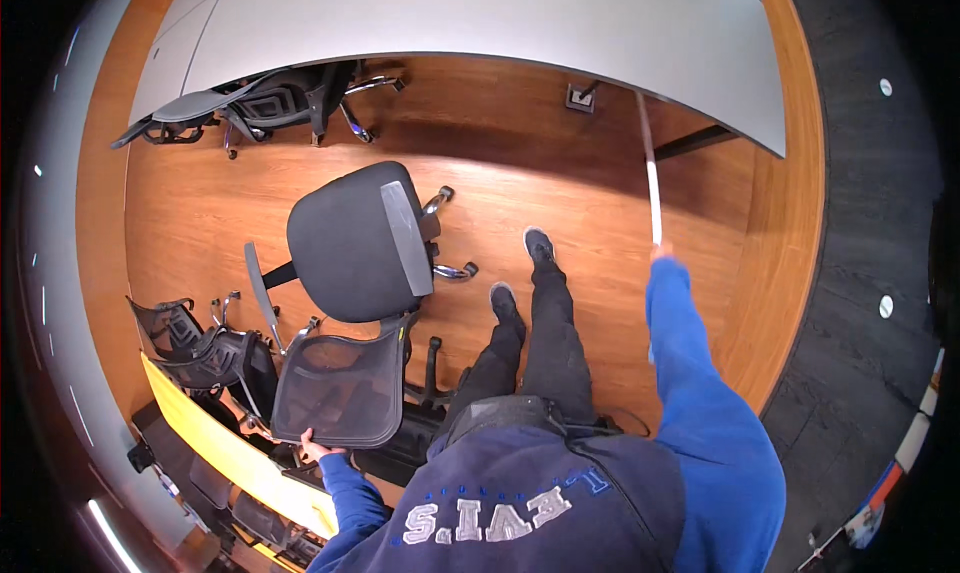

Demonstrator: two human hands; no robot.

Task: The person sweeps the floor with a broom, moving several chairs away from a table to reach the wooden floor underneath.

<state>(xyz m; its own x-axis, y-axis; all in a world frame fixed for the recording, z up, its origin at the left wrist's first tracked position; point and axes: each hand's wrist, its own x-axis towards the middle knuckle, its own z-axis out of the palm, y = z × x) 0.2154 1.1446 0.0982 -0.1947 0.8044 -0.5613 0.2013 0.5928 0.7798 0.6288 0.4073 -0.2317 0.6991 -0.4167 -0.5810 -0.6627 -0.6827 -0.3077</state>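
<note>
My right hand point(661, 252) is closed round the near end of a long white pole point(653, 190), whose far end reaches under the edge of a grey tabletop point(487, 17); what is at that end is hidden. At the lower left, my left hand point(321, 447) grips the top rim of the mesh backrest point(341, 389) of a black office chair. The chair's padded seat point(349, 243) faces up, with armrests on both sides and chrome legs on castors. My feet stand on the wood floor to the right of the chair.
More office chairs point(277, 104) are tucked under the tabletop at the upper left; others point(217, 359) stand at the lower left beside a yellow-edged desk point(225, 453). A floor socket box point(580, 98) lies under the tabletop. Dark flooring point(847, 220) runs along the right.
</note>
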